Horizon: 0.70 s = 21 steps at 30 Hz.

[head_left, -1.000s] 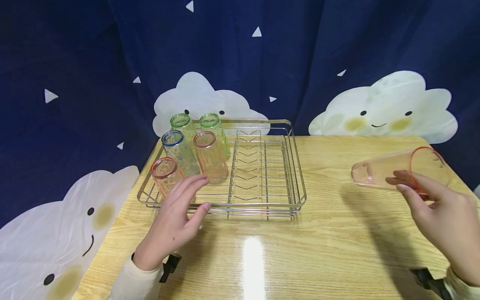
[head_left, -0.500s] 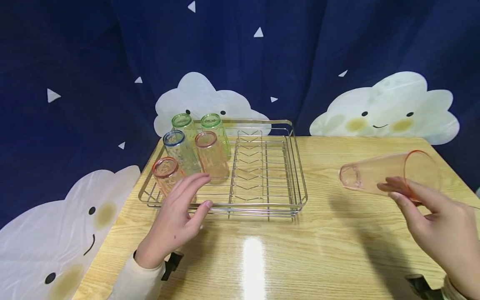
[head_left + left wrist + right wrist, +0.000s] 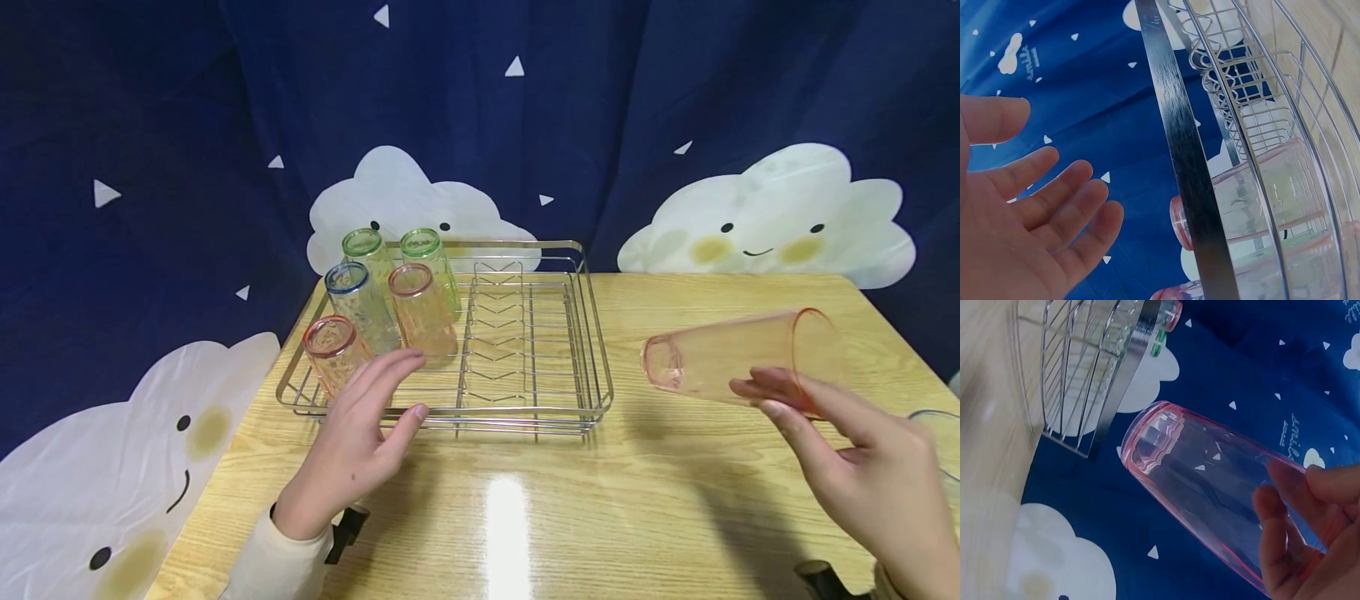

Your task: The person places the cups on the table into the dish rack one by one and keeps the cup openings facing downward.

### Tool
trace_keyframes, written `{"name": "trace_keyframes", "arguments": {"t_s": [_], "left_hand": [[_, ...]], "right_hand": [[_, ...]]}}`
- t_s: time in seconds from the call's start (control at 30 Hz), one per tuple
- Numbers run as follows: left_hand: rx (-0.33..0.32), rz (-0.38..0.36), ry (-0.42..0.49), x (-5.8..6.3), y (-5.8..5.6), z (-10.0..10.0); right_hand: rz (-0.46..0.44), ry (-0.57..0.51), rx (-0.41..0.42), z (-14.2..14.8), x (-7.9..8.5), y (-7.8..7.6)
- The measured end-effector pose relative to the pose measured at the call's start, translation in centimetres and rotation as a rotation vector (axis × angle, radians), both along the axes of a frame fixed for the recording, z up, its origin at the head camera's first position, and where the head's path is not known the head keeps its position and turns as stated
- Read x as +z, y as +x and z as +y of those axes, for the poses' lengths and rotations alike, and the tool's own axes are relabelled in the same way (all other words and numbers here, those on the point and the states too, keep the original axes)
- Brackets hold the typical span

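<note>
My right hand [image 3: 862, 458] grips a clear pink drinking glass [image 3: 720, 354] near its rim. The glass lies sideways in the air above the table, its base pointing left toward the rack. At the near left of the wire dish rack [image 3: 525, 411], my left hand [image 3: 356, 442] is held with fingers spread and nothing in them. Upside down in the rack's left half stand a red-tinted glass [image 3: 330, 337], a blue-tinted glass [image 3: 360, 300], a pink glass [image 3: 422, 312] and two green glasses [image 3: 363, 243]. The left wrist view shows the left palm [image 3: 1016, 250] beside the rack's rim.
The rack stands on a light wooden table [image 3: 600, 517]. A blue-rimmed clear object [image 3: 941, 442] is partly visible at the right edge, behind the right hand. A dark blue curtain [image 3: 570, 125] with white clouds hangs behind the table.
My right hand has moved left with the pink glass, bringing it nearer the rack. The blue-rimmed object has come into view at the right. The left hand has hardly moved.
</note>
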<state>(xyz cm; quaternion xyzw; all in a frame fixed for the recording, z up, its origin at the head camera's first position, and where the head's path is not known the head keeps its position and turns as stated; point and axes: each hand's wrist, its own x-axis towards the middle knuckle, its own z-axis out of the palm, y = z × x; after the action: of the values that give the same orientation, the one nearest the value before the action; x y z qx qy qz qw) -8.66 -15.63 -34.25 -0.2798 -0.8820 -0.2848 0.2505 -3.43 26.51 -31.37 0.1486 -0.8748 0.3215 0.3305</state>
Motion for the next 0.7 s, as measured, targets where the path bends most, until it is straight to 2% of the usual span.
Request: {"name": "trace_keyframes", "arguments": {"t_s": [0.13,0.4,0.7], "left_hand": [[-0.002,-0.004,0.007,0.0,0.1,0.1],[-0.008,-0.012,-0.003,-0.2,0.1,0.2],[-0.009,-0.030,-0.005,-0.2,0.2,0.3]], "right_hand": [[0.023,0.000,0.025,-0.6,0.0,0.3],[0.112,-0.056,0.138,-1.5,-0.2,0.3],[0.144,-0.117,0.268,-2.7,0.0,0.2]]}}
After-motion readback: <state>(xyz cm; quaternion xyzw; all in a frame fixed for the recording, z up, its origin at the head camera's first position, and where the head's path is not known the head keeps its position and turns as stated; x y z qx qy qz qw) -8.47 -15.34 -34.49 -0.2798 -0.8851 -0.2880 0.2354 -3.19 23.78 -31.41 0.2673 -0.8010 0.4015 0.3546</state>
